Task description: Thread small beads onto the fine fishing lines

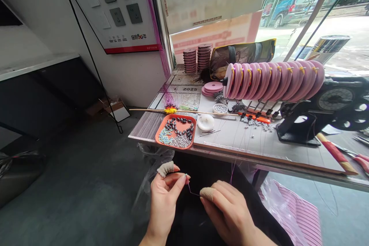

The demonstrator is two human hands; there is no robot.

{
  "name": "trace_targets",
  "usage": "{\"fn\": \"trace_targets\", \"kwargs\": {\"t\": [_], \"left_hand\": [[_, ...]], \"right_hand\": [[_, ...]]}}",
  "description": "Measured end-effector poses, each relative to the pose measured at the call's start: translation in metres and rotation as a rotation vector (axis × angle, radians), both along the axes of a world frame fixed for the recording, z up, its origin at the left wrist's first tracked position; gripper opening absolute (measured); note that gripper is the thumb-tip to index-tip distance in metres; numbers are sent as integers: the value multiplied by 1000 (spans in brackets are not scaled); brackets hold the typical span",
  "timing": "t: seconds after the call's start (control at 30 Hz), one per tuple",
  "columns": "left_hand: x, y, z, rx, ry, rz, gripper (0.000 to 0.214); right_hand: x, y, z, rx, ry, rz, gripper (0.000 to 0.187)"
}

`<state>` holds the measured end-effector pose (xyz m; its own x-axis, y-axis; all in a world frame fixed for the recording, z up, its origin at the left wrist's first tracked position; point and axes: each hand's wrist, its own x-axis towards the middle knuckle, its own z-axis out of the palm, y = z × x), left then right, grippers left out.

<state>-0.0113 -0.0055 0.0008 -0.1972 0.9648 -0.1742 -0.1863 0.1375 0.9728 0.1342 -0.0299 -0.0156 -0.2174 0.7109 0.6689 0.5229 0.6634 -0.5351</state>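
Our left hand and right hand pinch the thread, fingers clamped, presumably to steady the bent span between them; the tray sits on the desk, likely for easy reach.

Bright daylight fills the window behind the table, beside a pale wall and grey floor.

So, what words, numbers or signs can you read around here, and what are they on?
"保用50年": on the wall panel of switches and sockets.
"2025": on the tabletop.
Too small or blurred to read: the captions on that panel, the lettering on its red strip, the lines on the pale sheet at the window, the peach poster below it, and any marks on the machine's dial.
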Motion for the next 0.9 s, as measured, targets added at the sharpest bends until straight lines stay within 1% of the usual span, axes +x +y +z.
{"fn": "trace_targets", "kwargs": {"t": [0.5,0.7,0.8,0.9], "left_hand": [[-2,0,-4,16,-8,17,27],[-2,1,-4,23,6,8,26],[-1,1,-2,22,17,-1,25],[-1,3,-2,29,13,-1,25]], "right_hand": [[0,2,0,9,7,-19,14],[0,3,3,6,14,-9,16],[0,2,4,-31,59,51,15],[-4,3,2,-157,144,127,16]]}}
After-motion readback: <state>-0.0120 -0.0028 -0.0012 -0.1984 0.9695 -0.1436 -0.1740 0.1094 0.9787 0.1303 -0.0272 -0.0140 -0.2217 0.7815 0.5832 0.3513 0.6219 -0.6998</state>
